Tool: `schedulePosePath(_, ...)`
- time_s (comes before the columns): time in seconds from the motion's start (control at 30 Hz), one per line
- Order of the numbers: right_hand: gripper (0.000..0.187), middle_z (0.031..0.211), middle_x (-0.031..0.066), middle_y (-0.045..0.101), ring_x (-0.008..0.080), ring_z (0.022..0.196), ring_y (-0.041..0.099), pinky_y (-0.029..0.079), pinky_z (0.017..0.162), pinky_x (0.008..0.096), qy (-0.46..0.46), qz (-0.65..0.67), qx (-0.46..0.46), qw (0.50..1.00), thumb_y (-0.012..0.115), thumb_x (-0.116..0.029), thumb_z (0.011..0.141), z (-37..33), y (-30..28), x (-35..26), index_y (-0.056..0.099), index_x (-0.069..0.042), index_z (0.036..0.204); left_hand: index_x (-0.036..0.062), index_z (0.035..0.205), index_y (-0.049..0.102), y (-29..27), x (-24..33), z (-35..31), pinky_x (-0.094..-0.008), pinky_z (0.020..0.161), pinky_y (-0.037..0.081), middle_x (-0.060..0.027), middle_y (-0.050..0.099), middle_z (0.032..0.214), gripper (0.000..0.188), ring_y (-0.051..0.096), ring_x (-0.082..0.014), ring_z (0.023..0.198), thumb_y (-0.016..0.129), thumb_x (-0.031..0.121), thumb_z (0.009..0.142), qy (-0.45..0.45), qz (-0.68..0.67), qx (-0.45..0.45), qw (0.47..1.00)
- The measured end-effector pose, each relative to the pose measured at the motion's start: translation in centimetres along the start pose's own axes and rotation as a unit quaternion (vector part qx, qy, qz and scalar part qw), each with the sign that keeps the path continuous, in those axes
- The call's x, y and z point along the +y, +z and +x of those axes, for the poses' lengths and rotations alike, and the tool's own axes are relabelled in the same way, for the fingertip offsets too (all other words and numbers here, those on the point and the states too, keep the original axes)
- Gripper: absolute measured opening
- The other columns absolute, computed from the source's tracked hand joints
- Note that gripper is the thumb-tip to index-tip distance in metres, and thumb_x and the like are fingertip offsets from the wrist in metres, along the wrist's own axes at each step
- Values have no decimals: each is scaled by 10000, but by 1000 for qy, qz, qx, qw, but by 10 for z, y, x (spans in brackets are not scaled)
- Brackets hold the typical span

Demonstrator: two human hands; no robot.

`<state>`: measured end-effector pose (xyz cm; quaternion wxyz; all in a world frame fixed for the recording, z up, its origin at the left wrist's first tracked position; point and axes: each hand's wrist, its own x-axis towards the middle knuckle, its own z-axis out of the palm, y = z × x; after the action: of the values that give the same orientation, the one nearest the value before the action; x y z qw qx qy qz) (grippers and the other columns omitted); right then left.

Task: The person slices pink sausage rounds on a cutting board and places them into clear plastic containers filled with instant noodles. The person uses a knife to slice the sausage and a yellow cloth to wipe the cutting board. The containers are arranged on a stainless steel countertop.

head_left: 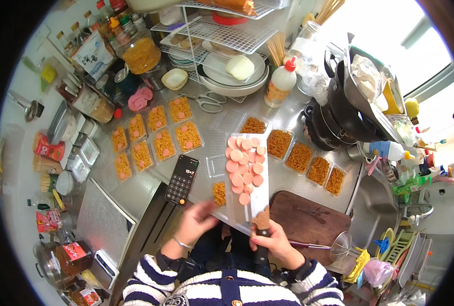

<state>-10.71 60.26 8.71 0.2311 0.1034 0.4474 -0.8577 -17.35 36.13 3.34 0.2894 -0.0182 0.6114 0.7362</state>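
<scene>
My right hand (274, 243) is closed around the black handle of a cleaver (262, 199), its wide blade pointing away from me. Many round pink sausage slices (243, 166) lie spread over the blade. To the left, my left hand (197, 223) is slightly blurred; its fingers look apart, with nothing seen in them. Just beyond its fingertips is a clear tray of noodles (219, 194) at the counter's near edge, partly covered by the blade. Further left, several noodle trays (164, 144) stand in two rows with pink slices on top.
Right of the blade, several trays of darker noodles (299, 156) form a slanting row. A phone (182, 181) showing a calculator lies left of centre. Nearer right are a brown cutting board (313, 219), a strainer (340, 246) and the sink (372, 204). Scissors (207, 102) lie before the wire rack (232, 34).
</scene>
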Motion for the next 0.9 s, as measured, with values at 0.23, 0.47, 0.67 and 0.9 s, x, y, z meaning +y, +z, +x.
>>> schedulePosePath(0.23, 304, 868, 54, 558, 152, 688, 577, 483, 633, 271, -30, 88, -14, 996, 632, -131, 850, 63, 42, 29, 472, -10, 1079, -3, 967, 486, 24, 13, 11, -220, 497, 491, -23, 509, 761, 321, 542, -105, 601, 653, 239, 837, 25, -217, -150, 964)
schedulePosePath(0.47, 333, 857, 38, 558, 144, 721, 576, 474, 662, 263, -32, 22, 12, 999, 644, -100, 836, 74, 53, 44, 464, -12, 1101, 33, 1058, 513, 7, 19, 21, -218, 408, 456, -76, 555, 801, 263, 543, -141, 609, 502, 261, 929, -31, -276, -99, 955)
schedulePosePath(0.67, 356, 814, 22, 598, 93, 719, 552, 457, 678, 234, 83, -214, 38, 973, 691, -148, 809, 79, 53, 27, 525, 14, 1080, 89, 1152, 518, 0, 12, 35, -273, 709, 459, -1, 569, 1014, 247, 551, -112, 833, 533, 121, 908, -2, -312, -8, 950)
schedulePosePath(0.9, 173, 741, 67, 563, 162, 638, 577, 464, 587, 269, -250, -526, 146, 800, 683, -4, 750, 94, 37, -49, 625, -26, 912, 32, 1341, 338, -49, -8, 13, -413, 990, 383, -101, 416, 1339, 471, 462, -258, 1192, 487, 41, 895, -51, -211, -68, 974)
